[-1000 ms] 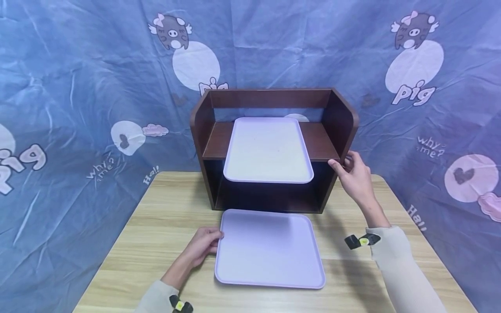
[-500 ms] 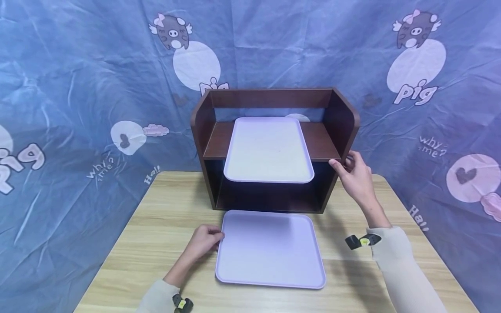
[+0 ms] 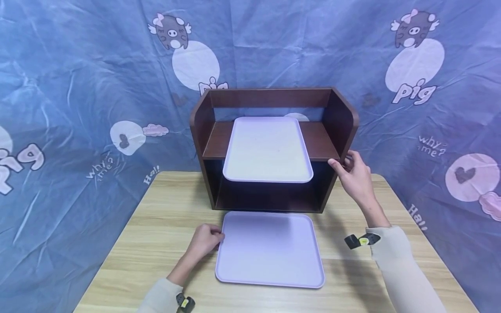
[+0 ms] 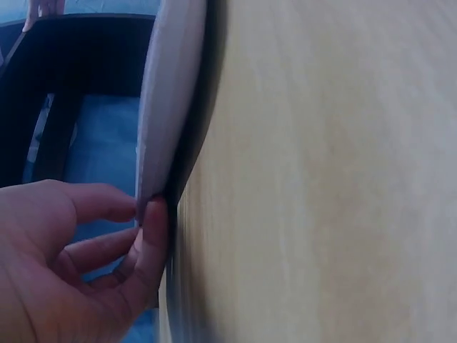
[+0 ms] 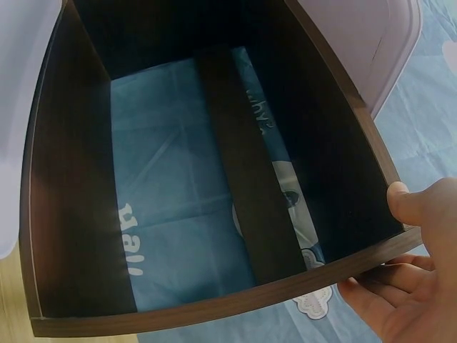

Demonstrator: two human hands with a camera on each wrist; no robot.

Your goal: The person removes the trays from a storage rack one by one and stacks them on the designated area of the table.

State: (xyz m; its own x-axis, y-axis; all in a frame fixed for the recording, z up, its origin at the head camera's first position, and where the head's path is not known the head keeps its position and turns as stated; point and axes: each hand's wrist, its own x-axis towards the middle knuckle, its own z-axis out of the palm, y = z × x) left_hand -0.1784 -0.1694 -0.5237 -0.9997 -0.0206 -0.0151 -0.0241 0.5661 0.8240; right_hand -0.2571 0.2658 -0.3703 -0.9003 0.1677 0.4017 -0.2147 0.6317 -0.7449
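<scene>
A dark brown two-tier wooden shelf point(image 3: 339, 119) stands on the table. On its upper board lies a pale lilac tray point(image 3: 268, 150), jutting out past the front. A second lilac tray point(image 3: 270, 250) is in front of the shelf, near its base. My left hand point(image 3: 203, 241) pinches this tray's left rim between thumb and fingers; the left wrist view shows the tray's edge point(image 4: 170, 107) close above the wood. My right hand point(image 3: 357, 177) grips the shelf's right side panel, thumb at the front where the middle board meets it, fingers round the outer side, as the right wrist view shows.
A light wood-grain table point(image 3: 156, 208) carries everything. Blue cloth point(image 3: 98, 87) printed with pigs and lettering hangs behind and along both sides. Through the shelf's lower tier point(image 5: 182, 179), the cloth shows behind a crossbar.
The lower tray's far left corner has shifted slightly toward me and to the right, with my left hand moving a little along. My right hand and the upper tray stay in place.
</scene>
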